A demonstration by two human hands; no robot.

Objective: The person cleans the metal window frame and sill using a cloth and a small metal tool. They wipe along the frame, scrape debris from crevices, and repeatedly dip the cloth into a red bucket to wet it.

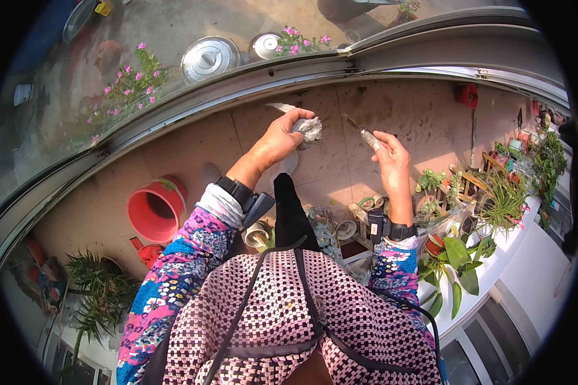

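My left hand (280, 137) grips a crumpled whitish cloth (308, 129), part of which sticks out past the thumb side towards the window frame. To its right, my right hand (391, 155) holds a thin-bladed tool (367, 137), possibly a knife or scraper, by its speckled handle. The narrow blade points up and left, towards the cloth, with a gap between them. Both hands are above the tiled floor, near the window frame. The cloth's underside is hidden.
A red bucket (157, 209) stands left on the tiled floor (318, 178). The metal window frame (231, 96) curves across above the hands. Potted plants (457, 260) crowd the right, and a spiky plant (98, 293) is at lower left. Beyond the glass are pink flowers (130, 79) and a metal lid (210, 58).
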